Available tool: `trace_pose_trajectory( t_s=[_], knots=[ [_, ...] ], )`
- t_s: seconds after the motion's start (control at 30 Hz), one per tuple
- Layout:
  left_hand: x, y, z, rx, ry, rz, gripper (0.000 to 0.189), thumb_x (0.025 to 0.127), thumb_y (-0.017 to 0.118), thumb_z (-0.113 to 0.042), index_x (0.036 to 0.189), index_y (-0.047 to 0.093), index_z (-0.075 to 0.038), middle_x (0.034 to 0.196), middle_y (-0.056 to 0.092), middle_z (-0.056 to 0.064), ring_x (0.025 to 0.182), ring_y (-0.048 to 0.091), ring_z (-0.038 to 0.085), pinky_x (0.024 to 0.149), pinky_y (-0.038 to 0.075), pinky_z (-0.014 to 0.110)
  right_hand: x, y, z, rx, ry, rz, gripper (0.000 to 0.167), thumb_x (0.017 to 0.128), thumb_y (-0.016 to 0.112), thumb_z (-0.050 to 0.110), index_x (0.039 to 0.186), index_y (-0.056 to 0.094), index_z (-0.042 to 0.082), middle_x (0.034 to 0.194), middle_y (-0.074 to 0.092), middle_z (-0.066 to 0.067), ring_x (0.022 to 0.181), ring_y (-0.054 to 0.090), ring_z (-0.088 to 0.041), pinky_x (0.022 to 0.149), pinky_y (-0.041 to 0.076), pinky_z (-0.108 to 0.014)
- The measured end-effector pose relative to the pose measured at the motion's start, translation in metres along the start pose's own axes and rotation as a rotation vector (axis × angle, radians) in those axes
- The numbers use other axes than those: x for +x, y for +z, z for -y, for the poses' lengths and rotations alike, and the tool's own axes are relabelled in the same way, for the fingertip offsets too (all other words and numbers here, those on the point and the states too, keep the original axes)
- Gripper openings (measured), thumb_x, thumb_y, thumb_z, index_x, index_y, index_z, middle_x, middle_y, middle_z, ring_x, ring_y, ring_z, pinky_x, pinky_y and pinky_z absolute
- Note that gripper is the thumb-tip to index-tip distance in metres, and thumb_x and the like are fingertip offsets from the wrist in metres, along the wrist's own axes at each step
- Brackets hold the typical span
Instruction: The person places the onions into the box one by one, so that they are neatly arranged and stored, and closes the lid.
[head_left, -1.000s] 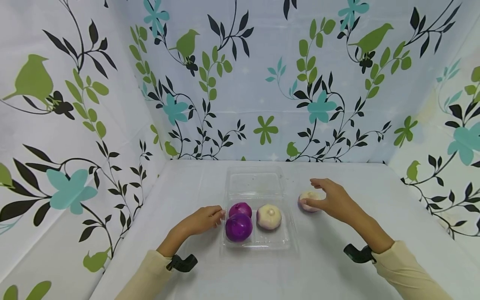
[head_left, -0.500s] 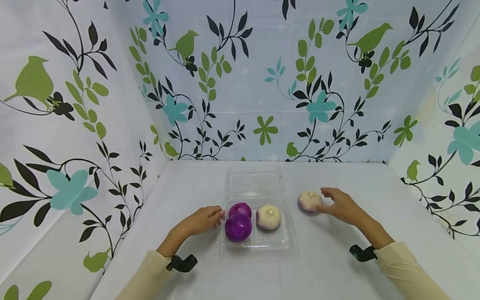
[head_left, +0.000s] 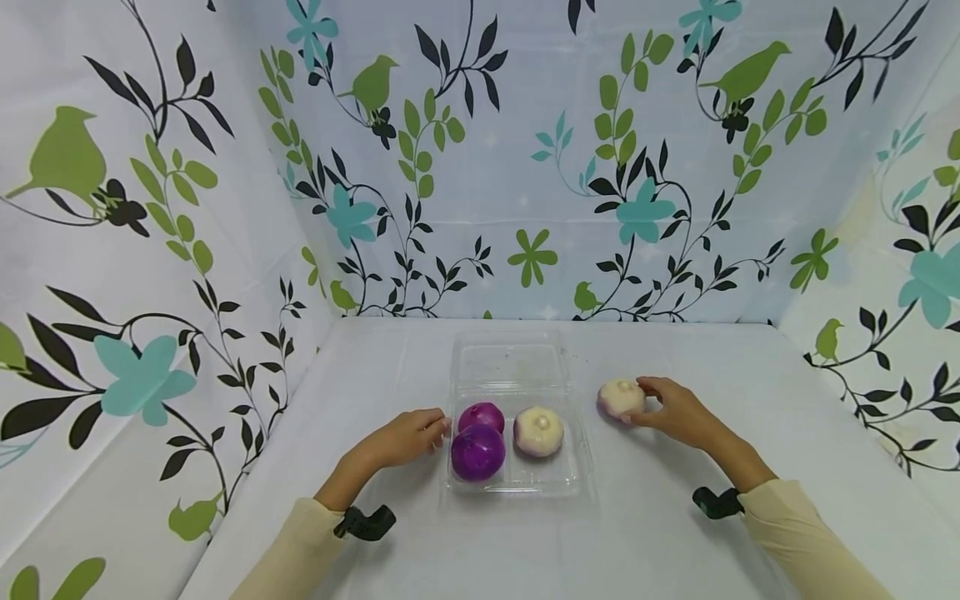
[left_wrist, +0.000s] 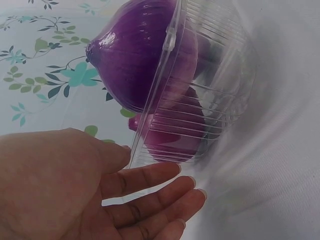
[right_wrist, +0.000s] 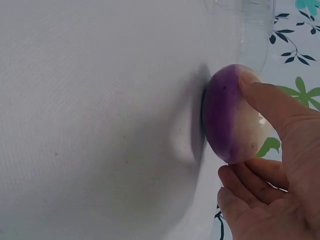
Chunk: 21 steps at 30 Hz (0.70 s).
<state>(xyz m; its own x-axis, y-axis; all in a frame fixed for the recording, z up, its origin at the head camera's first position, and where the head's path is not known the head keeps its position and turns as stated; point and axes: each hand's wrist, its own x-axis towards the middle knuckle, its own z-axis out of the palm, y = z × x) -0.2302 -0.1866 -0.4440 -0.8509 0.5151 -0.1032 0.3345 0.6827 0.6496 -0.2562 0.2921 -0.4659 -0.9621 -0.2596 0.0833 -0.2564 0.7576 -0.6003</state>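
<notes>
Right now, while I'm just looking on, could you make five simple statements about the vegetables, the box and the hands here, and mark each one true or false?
1. The plastic box has its lid open. True.
2. Two purple onions sit in the box. True.
3. Every turnip is in the box. False: one turnip is inside; the other turnip is outside, to the right.
4. Both hands are holding something. False: the right hand has hold of the turnip outside, but the left hand holds nothing, beside the box.
5. The cloth behind the table shows green birds. True.
</notes>
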Motion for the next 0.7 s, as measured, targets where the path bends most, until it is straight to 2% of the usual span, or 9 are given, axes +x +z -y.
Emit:
trace_pose_trajectory(
  t_s=[0.27,0.7],
  knots=[
    [0.0017,0.0001,0.0015,0.015,0.003,-0.002,0.031,0.115,0.043,-0.025,0.107,0.066,-0.007,0.096,0.072,0.008,0.086,0.068,0.021,0.08,0.055,0.041,0.0004,0.0021,-0.0019,-0.007,0.041,0.023,0.084,0.093,0.081,0.044,0.148,0.048,-0.011,0.143,0.058,-0.032,0.134,0.054,-0.053,0.107,0.046,-0.065],
    [0.0016,0.0005,0.0032,0.008,-0.005,0.0,0.03,0.114,0.044,-0.025,0.107,0.066,-0.007,0.095,0.071,0.007,0.085,0.067,0.019,0.081,0.055,0.041,-0.0057,0.0024,-0.0002,0.02,0.035,0.002,0.08,0.093,0.08,0.044,0.146,0.051,-0.009,0.146,0.056,-0.032,0.134,0.054,-0.053,0.108,0.046,-0.064]
  ],
)
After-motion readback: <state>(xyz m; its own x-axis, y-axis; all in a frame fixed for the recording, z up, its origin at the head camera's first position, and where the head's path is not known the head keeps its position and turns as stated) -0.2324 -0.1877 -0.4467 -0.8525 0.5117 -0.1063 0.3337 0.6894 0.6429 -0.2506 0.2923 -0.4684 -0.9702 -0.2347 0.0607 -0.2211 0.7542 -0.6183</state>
